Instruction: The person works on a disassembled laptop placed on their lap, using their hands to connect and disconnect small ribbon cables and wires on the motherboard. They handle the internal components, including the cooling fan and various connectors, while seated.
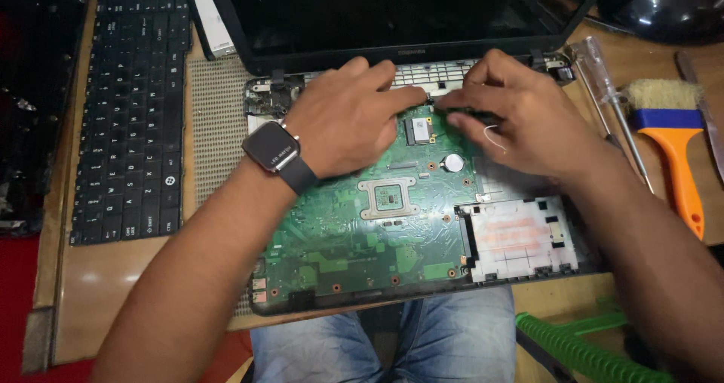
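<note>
Over the green motherboard (354,239), near its far edge by the laptop's hinge line, my left hand (347,119) lies flat and spread, fingertips pressing down, gripping nothing. My right hand (520,115) sits just right of it, fingers curled and pinching a small dark part (464,115) against the board. Left of the motherboard lies a loose black keyboard (128,111); right of it, a screwdriver (611,104) and orange-handled brush (671,141) crowd the surface (105,277).
</note>
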